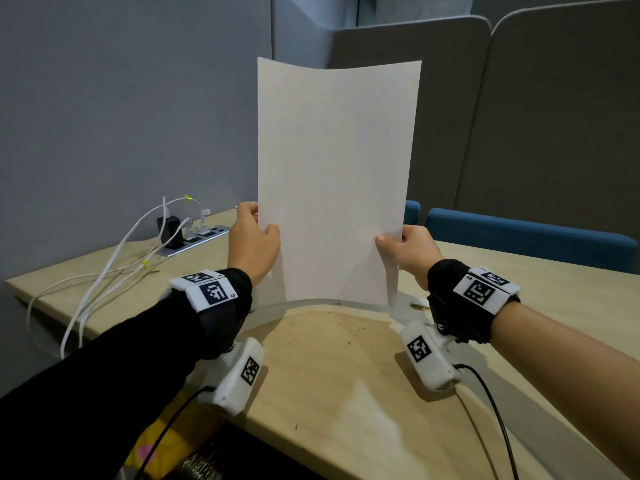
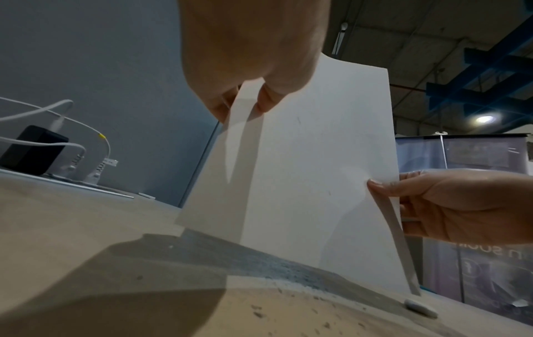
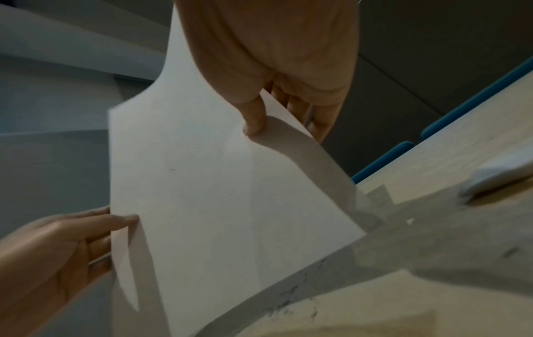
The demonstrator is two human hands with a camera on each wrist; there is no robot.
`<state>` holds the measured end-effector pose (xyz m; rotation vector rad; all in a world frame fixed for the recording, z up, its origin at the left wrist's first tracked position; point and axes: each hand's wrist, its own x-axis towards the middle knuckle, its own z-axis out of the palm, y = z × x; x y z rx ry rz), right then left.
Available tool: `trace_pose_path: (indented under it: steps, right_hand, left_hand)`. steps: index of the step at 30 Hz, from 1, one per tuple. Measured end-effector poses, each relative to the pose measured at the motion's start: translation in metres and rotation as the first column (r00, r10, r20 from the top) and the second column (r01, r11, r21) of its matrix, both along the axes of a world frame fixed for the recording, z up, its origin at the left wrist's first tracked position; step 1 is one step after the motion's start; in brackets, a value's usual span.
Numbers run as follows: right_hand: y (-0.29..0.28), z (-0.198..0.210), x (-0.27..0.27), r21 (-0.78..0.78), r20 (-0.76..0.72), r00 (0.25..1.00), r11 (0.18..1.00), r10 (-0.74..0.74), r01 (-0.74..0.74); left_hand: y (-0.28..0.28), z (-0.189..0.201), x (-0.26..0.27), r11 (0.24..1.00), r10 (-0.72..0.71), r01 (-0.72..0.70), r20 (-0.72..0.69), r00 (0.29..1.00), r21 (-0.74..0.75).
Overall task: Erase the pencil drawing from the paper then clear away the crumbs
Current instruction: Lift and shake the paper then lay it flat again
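A white sheet of paper (image 1: 332, 174) stands upright over the wooden table (image 1: 346, 393), bowed, its bottom edge close to the tabletop. My left hand (image 1: 254, 240) pinches its left edge, thumb in front, fingers behind. My right hand (image 1: 405, 252) pinches its right edge the same way. The paper's near face (image 2: 311, 159) looks blank, with only faint marks. Dark eraser crumbs (image 1: 332, 323) lie scattered on the table below it. A white eraser (image 2: 420, 308) lies on the table by the paper's right bottom corner, also seen blurred as the eraser (image 3: 496, 177) in the right wrist view.
A power strip (image 1: 192, 237) with a black charger (image 1: 169, 230) and white cables (image 1: 104, 271) sits at the table's back left. Grey partition walls (image 1: 121, 116) stand behind. Blue seat backs (image 1: 526, 233) line the table's far right edge.
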<state>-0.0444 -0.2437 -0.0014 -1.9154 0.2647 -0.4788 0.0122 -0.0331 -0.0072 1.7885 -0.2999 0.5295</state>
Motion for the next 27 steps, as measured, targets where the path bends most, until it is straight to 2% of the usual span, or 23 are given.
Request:
trace_pose_path:
  steps: [5,8,11,14,20,27]
  right_hand:
    - [0.0,-0.005,0.0,-0.035,-0.011,1.0,0.999,0.009,-0.01]
    - [-0.002,-0.006,0.001,-0.063,0.06,0.998,0.998,-0.027,0.031]
    - [-0.004,-0.007,0.0,-0.104,0.062,0.997,0.994,-0.038,0.044]
    - [-0.005,-0.004,0.0,-0.111,0.106,0.993,0.992,-0.047,0.059]
    - [0.0,0.0,-0.002,-0.074,0.097,0.995,0.997,-0.002,0.01]
    - [0.001,0.003,-0.004,-0.041,0.074,0.997,0.999,-0.007,0.01]
  left_hand:
    - [0.002,-0.005,0.0,0.998,-0.034,0.036,-0.058,0.998,0.049]
    - [0.005,-0.006,0.003,0.999,-0.022,0.025,-0.057,0.998,0.044]
    - [0.005,-0.01,0.005,0.993,-0.034,0.044,-0.096,0.995,0.109]
    - [0.007,-0.009,0.005,0.997,-0.038,0.043,-0.089,0.995,0.059]
    - [0.004,-0.006,0.004,0.995,-0.06,0.065,-0.079,0.995,0.07]
    - [0.0,-0.005,0.005,0.999,-0.025,0.026,-0.031,0.999,0.028]
